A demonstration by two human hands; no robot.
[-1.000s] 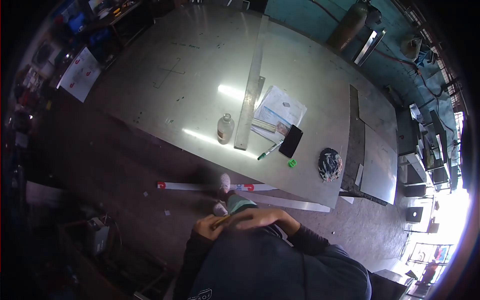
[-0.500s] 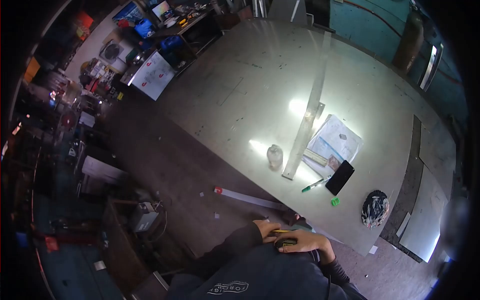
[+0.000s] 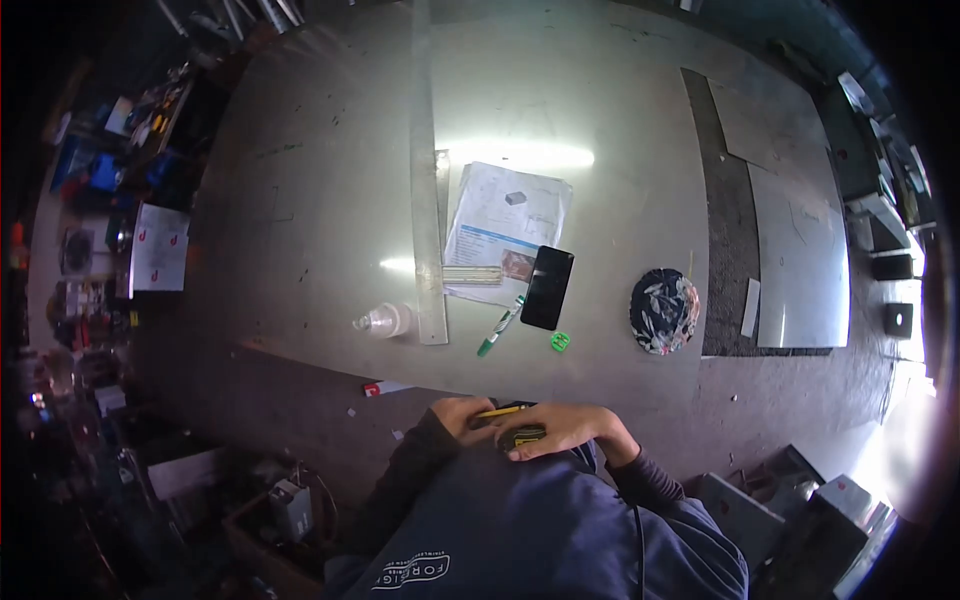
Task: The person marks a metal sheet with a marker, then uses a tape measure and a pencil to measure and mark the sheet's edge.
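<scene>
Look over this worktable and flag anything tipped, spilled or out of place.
The clear bottle looks odd: it appears tipped over beside the long metal bar, its neck pointing left, not up. Glare makes a spill hard to judge. Nothing else on the worktable stands out.

The broad grey metal desk looked smooth and semi-glossy, mirroring light in white streaks. The flat black rectangular phone was glossy; the white printed paper sheets looked matt. The clear bottle was shiny, the round dark patterned bundle clothlike.
</scene>
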